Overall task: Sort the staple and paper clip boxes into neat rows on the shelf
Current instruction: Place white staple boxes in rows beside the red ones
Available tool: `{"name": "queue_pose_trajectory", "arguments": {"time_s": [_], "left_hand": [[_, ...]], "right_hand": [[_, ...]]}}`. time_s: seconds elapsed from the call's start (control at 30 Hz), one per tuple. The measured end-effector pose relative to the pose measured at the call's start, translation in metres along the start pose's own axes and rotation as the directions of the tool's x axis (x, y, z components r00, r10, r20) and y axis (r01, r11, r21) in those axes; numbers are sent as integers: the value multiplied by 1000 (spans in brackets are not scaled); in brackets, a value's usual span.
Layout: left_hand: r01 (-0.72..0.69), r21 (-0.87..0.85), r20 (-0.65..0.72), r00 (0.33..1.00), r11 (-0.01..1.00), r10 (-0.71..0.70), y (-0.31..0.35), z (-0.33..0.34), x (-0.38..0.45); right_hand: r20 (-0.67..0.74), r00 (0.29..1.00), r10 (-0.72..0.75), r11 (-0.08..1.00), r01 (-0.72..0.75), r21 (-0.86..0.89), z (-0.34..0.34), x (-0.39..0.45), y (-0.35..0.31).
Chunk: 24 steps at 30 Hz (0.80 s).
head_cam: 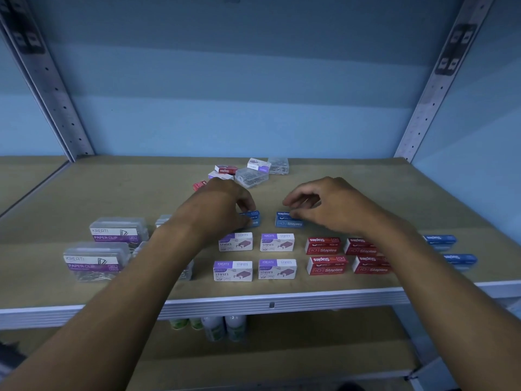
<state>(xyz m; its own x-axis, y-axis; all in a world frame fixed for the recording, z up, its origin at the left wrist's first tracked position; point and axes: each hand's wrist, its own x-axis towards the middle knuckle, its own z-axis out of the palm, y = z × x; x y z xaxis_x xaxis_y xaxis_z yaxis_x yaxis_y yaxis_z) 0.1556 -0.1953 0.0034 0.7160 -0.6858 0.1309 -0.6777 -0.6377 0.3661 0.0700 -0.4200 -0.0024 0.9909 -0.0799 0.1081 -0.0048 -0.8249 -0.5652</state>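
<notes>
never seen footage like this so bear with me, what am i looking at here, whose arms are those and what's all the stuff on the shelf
There is no machine here. A person wears a camera on their head, so this single picture looks forward and down along their own two arms.

The left hand grips a blue staple box. The right hand, fingers curled, touches a second blue staple box.

They stand on a brown shelf. Nearer the camera are tidy rows: clear paper clip boxes on the left, white and purple staple boxes in the middle, red staple boxes to the right, and more blue boxes far right. At the back lies an unsorted pile of mixed boxes.
</notes>
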Motion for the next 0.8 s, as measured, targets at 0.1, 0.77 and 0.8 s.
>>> {"name": "queue_pose_trajectory", "arguments": {"time_s": [0.1, 0.77, 0.8], "left_hand": [[22, 21, -11, 1000, 1000, -22, 2, 2, 2], [-268, -106, -106, 960, 958, 257, 141, 37, 62], [-279, -104, -99, 958, 955, 269, 151, 41, 66]], "right_hand": [[21, 1000, 3, 999, -2, -38, 5, 0, 4], [-237, 962, 134, 987, -150, -52, -99, -92, 107], [-247, 958, 149, 985, -166, -50, -102, -96, 113]]}}
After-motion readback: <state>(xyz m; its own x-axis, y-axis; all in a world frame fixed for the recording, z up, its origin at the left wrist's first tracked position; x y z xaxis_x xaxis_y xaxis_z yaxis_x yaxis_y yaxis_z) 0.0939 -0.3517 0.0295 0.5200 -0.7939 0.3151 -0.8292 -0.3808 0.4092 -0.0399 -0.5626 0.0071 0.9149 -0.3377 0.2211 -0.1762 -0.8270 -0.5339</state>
